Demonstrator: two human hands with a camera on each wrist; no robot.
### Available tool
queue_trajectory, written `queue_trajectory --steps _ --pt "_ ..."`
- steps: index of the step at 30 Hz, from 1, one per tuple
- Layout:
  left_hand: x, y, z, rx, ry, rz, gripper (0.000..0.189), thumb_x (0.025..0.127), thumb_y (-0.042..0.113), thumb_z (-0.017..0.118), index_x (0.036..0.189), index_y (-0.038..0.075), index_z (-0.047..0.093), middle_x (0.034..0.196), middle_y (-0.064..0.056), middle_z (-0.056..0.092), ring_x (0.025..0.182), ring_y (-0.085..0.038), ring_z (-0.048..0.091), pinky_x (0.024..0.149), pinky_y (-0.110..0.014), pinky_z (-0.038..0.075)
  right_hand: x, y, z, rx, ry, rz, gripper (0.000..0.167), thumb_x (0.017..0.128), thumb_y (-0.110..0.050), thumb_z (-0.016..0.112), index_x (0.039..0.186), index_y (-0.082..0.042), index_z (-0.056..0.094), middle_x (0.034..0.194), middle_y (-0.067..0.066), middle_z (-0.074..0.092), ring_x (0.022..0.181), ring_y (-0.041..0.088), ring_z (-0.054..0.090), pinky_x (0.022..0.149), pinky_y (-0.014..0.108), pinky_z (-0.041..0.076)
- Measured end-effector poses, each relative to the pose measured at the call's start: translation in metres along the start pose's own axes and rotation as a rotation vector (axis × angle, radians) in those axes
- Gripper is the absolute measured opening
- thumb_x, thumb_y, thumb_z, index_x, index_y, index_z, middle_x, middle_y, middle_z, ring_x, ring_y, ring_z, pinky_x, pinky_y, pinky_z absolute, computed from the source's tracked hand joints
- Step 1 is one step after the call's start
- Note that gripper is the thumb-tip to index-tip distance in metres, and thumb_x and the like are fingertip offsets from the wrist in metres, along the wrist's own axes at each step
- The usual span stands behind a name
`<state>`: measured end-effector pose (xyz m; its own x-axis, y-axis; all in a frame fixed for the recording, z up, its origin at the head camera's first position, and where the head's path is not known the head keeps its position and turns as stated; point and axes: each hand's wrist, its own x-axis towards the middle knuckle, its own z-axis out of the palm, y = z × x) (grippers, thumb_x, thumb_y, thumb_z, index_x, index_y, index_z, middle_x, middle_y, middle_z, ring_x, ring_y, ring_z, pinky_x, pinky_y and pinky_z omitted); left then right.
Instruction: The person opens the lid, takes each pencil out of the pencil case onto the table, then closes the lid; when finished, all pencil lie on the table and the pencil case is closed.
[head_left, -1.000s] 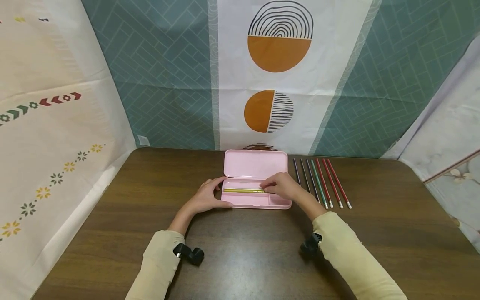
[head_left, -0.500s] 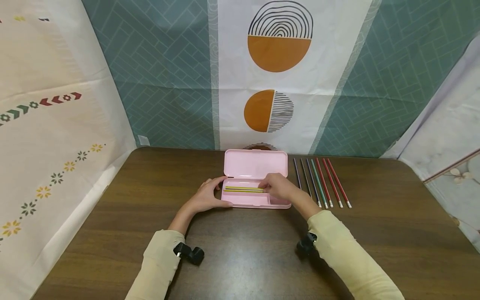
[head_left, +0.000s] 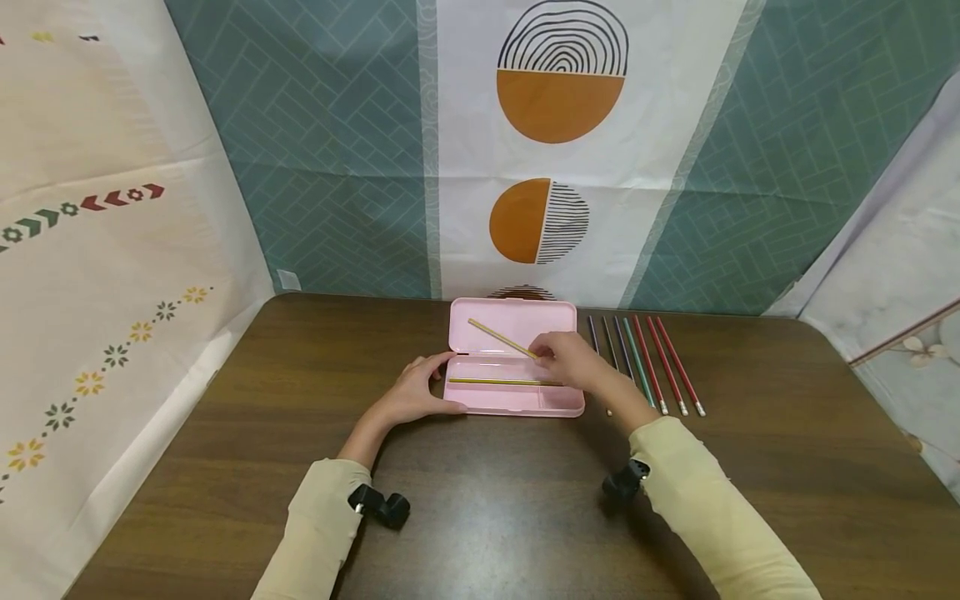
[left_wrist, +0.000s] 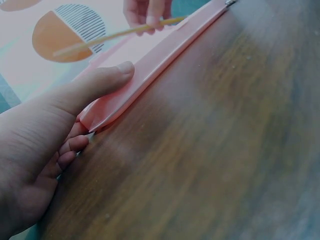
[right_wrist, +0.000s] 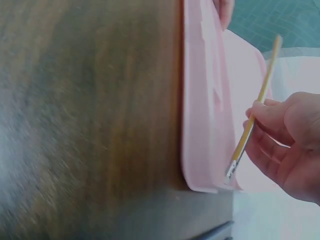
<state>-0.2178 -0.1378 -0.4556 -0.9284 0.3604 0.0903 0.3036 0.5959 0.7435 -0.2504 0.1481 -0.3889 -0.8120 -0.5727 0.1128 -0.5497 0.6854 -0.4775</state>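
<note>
An open pink pencil case (head_left: 491, 402) lies near the table's far edge, its lid (head_left: 551, 315) folded back. My left hand (head_left: 415, 390) grips its left end; in the left wrist view the thumb (left_wrist: 112, 80) lies on the near wall and the fingers bend round the corner. Between thumb and fingers my right hand (head_left: 576, 363) pinches a yellow pencil (head_left: 495, 333), raised and slanting across the lid. The right wrist view shows the pencil's banded end (right_wrist: 231, 170) pointing down past the hand. A second yellow pencil (head_left: 495, 382) lies lengthwise inside the case.
To the right of the case several pencils lie side by side: dark ones (head_left: 623, 346), a green one (head_left: 638, 363) and red ones (head_left: 678, 367). My right forearm passes over some of their lower ends. A patterned cloth (head_left: 337, 183) hangs behind the table (head_left: 480, 492).
My right hand was down in the case at the yellow pencils; it has risen, lifting one of them up and tilting it over the lid. The left hand stays in place.
</note>
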Motion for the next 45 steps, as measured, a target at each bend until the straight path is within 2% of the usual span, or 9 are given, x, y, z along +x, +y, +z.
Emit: queue_trajectory --steps 11,21,27,31,45 --pt "-0.001 0.002 0.0 0.007 -0.009 -0.015 0.092 0.068 0.037 0.087 0.144 0.008 0.045 0.1 -0.006 0.049 0.095 -0.021 0.043 0.077 -0.037 0.037 -0.011 0.015 -0.031 0.033 0.156 0.104 0.018 0.091 0.002 0.06 0.105 0.009 0.067 0.092 0.016 0.068 0.086 0.03 0.064 0.078 0.046 0.048" --pt "-0.001 0.002 0.0 0.007 -0.007 -0.016 0.092 0.067 0.037 0.088 0.143 0.007 0.045 0.1 -0.007 0.049 0.094 -0.022 0.043 0.076 -0.037 0.036 -0.031 0.039 -0.063 -0.023 0.23 0.218 0.024 0.092 0.0 0.056 0.111 0.011 0.065 0.1 0.024 0.068 0.093 0.039 0.063 0.082 0.052 0.046" --pt "0.0 0.002 0.001 0.0 -0.008 -0.002 0.09 0.068 0.037 0.087 0.143 0.008 0.046 0.1 -0.007 0.048 0.094 -0.022 0.042 0.075 -0.036 0.036 -0.049 0.058 -0.08 -0.033 0.213 0.288 0.029 0.094 -0.001 0.056 0.118 0.014 0.06 0.106 0.028 0.065 0.099 0.043 0.061 0.085 0.054 0.044" --pt "-0.001 0.002 0.001 -0.006 -0.004 -0.003 0.09 0.068 0.037 0.087 0.142 0.008 0.047 0.1 -0.007 0.048 0.094 -0.022 0.042 0.076 -0.037 0.035 -0.06 0.071 -0.087 -0.062 0.187 0.319 0.029 0.094 -0.003 0.056 0.116 0.016 0.059 0.104 0.029 0.065 0.099 0.045 0.06 0.085 0.055 0.043" --pt "-0.002 0.002 0.0 0.008 -0.005 0.01 0.089 0.068 0.036 0.086 0.142 0.006 0.046 0.1 -0.006 0.049 0.093 -0.022 0.043 0.076 -0.037 0.036 -0.1 0.118 -0.095 -0.15 0.123 0.396 0.032 0.09 -0.005 0.059 0.111 0.019 0.058 0.098 0.031 0.065 0.097 0.051 0.057 0.084 0.056 0.042"
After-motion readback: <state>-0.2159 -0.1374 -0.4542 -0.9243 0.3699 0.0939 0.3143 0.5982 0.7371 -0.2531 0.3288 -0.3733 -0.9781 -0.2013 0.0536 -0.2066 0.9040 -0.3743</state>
